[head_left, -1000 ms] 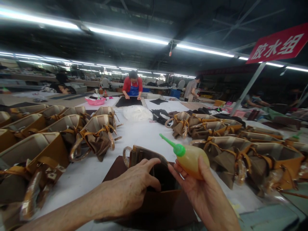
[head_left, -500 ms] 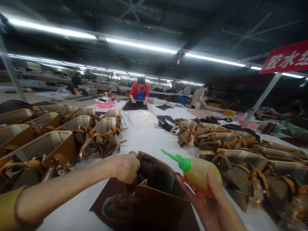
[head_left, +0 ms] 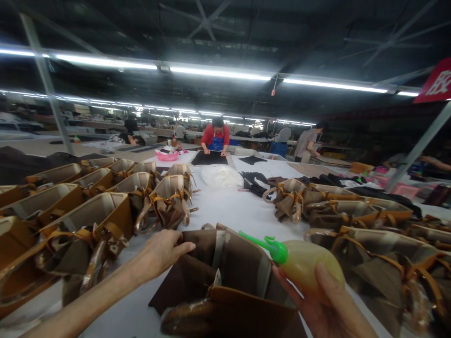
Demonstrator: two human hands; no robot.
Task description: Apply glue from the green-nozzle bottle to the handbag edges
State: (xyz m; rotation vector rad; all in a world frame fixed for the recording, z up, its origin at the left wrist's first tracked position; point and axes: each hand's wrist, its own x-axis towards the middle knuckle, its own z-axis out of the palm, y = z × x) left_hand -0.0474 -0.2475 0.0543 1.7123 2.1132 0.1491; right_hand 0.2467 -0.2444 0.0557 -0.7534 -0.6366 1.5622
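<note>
Our right hand (head_left: 327, 305) clamps its fingers round a yellow squeeze bottle (head_left: 310, 263), green nozzle over the open brown bag (head_left: 229, 272) on the white table (head_left: 229, 206). Our left hand (head_left: 160, 251), fingers together, rests flat on the bag's rim. Beyond, a person in red (head_left: 215, 136) bends over dark fabric.

A long white table (head_left: 225, 211) carries tan bags in 2 groups: upright bags (head_left: 88, 220) in rows along the left edge, and slumped bags (head_left: 352, 211) heaped on the right. At the near end a dark brown sheet (head_left: 172, 286) lies flat under an open brown bag (head_left: 229, 263). Farther up the middle lie a white bundle (head_left: 221, 176), black cloth pieces (head_left: 253, 182) and a pink basin (head_left: 167, 156).
</note>
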